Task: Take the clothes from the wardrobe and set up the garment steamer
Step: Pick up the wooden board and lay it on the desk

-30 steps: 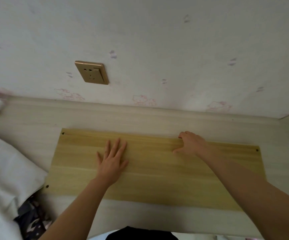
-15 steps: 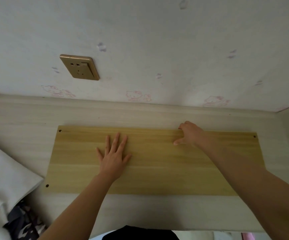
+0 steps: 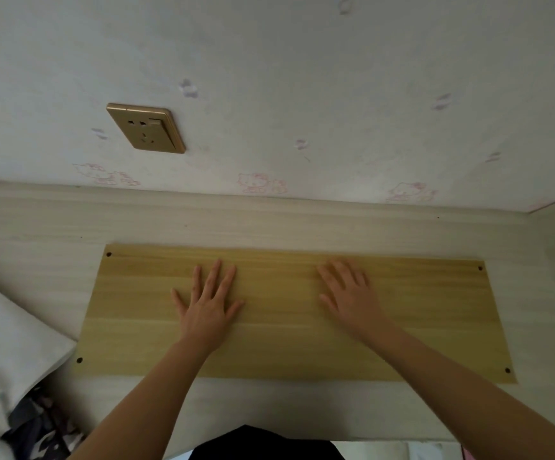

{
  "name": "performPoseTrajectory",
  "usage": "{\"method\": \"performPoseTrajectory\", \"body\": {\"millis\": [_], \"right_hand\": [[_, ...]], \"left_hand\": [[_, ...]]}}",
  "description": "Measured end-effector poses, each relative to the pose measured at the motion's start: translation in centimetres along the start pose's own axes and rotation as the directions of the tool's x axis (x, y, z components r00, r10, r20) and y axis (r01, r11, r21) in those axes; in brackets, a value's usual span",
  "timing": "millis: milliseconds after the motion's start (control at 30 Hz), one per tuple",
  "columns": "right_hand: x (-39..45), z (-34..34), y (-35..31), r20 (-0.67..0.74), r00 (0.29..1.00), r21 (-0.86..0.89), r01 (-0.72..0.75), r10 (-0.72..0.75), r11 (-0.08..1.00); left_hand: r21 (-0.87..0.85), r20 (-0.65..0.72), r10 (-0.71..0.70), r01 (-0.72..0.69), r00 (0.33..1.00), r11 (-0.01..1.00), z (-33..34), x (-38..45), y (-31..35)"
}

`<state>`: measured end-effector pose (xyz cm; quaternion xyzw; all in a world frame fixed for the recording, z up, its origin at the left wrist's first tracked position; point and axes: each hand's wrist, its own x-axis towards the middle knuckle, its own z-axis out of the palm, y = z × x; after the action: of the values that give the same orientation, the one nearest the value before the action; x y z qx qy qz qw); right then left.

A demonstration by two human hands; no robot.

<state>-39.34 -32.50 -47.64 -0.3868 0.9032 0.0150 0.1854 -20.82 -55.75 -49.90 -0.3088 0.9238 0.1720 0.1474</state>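
Both hands, left (image 3: 208, 305) and right (image 3: 352, 298), spread flat, holding nothing, on yellow rectangular wooden board (image 3: 435, 323) (pale table (image 3: 37, 234) beneath); could skid if pushed unevenly.

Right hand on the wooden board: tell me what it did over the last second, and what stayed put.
The right hand let go of the far edge of the wooden board, which its fingers had been hooked over, drew back toward the person and now lies flat, palm down. The left hand stayed flat on the board, fingers spread. The board itself has not visibly shifted on the pale surface.
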Motion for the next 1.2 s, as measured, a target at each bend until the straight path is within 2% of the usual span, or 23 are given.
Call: {"method": "performPoseTrajectory", "body": {"millis": [133,333,700,933,1200], "right_hand": [[-1.6,2.0,-1.3,0.112,0.993,0.008,-0.029,0.028,1.0],[-1.3,3.0,-3.0,0.113,0.994,-0.033,0.013,-0.009,0.999],[0.4,2.5,-6.0,0.11,0.992,0.016,0.063,-0.064,0.998],[-1.1,2.9,-2.8,0.05,0.988,-0.025,-0.142,0.143,0.99],[-1.5,3.7,-2.3,0.069,0.975,-0.005,-0.212,0.212,0.977]], "left_hand": [[0.046,0.017,0.002,-0.003,1.0,0.999,-0.3,0.1,-0.5],[0.087,0.027,-0.012,0.009,1.0,0.996,-1.0,0.3,-2.1],[0.106,0.01,-0.02,0.019,1.0,0.994,-2.1,0.7,-6.1],[0.05,-0.071,-0.036,0.039,0.997,0.998,-1.1,0.5,-6.7],[0.043,-0.104,-0.029,0.033,0.994,0.999,-0.4,0.5,-8.0]]}}
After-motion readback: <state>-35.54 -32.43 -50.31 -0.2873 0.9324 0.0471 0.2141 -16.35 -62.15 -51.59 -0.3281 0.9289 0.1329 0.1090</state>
